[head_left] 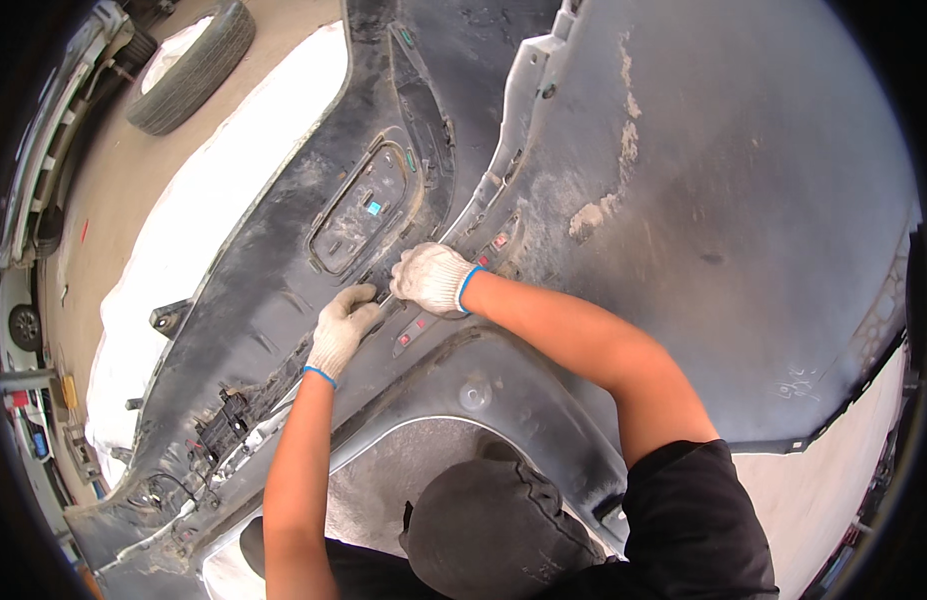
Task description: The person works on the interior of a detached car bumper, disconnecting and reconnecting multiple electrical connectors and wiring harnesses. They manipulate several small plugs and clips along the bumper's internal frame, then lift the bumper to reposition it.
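A large dark grey bumper cover lies with its inner side up before me. My left hand, in a white knit glove with a blue cuff, rests beside the seam across its middle. Its thumb and forefinger are apart, with nothing visible between them. Just to the right, my right hand, in a matching glove, is closed over the same seam. What its fingers grip is hidden beneath them. A pale strip runs along the seam up from the right hand. Red clips sit close by.
Left of the hands is an oval recess holding a small blue piece. Black brackets and wiring lie lower left. White sheeting shows under the cover's left side. A tire and another car part stand beyond on the floor.
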Demonstrator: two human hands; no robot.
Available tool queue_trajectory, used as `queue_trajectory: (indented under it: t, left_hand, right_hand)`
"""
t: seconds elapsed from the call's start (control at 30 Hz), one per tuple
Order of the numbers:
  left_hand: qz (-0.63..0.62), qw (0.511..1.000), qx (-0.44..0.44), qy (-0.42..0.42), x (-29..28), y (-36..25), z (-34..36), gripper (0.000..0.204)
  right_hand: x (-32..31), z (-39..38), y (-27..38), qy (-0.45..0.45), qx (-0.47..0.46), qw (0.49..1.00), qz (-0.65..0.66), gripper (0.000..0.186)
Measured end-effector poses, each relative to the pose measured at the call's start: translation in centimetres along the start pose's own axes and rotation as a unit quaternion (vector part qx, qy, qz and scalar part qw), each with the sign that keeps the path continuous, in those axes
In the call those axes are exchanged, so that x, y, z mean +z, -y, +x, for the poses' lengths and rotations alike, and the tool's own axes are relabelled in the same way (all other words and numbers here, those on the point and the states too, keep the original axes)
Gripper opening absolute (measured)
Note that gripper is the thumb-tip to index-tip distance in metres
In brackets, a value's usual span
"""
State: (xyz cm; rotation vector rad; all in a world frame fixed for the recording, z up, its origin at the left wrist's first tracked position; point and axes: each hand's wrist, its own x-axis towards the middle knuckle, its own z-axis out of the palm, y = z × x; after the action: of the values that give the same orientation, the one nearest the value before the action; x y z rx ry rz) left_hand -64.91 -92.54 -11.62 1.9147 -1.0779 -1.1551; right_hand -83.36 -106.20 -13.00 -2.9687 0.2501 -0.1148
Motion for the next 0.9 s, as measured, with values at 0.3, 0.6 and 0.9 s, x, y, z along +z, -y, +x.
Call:
queue_trajectory:
  t: [0.3, 0.6, 0.9]
  left_hand:
    - [0.335, 0.939, 0.081, -0.016, -3.6, 3.7, -6.2, 0.062]
    - [0.321, 0.947, 0.022, 0.018, -5.8, 4.0, -7.6, 0.066]
    - [0.419, 0.907, 0.007, 0.037, -18.6, 6.2, -16.8, 0.059]
  right_hand:
    - [-2.5, 1.1, -0.6, 0.125, 0.056, 0.983, 0.126, 0.031]
    - [-2.2, 0.9, 1.7, 0.103, 0.042, 0.993, 0.034, 0.028]
    - [-2.1, 1.2, 3.3, 0.153, 0.072, 0.986, -0.011, 0.027]
